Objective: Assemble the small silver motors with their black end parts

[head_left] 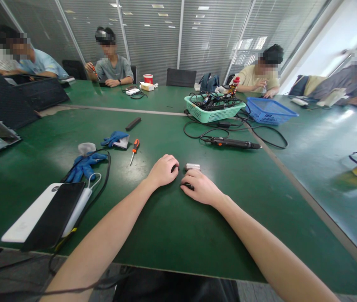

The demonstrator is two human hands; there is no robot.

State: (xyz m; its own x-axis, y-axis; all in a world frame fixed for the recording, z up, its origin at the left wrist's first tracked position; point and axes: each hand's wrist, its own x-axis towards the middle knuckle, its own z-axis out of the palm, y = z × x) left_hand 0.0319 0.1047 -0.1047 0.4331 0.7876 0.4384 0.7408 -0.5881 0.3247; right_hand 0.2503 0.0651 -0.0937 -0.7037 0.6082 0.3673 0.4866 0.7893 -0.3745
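Observation:
My left hand [165, 169] rests on the green table [166, 226] with its fingers curled over a small dark object that barely shows. My right hand [200, 185] lies just to its right, fingers closed round another small dark piece. A small silvery part [192, 166] sits on the table between and just beyond the two hands, touching the right fingertips. An orange-handled screwdriver [134, 150] lies a short way to the left of my left hand.
Blue gloves [85, 165], a phone on a white power bank [51, 214] and a cable lie at left. A black electric screwdriver [233, 144], a green basket [213, 108] of cables and a blue basket [269, 110] are further back. Several people sit round the far edge.

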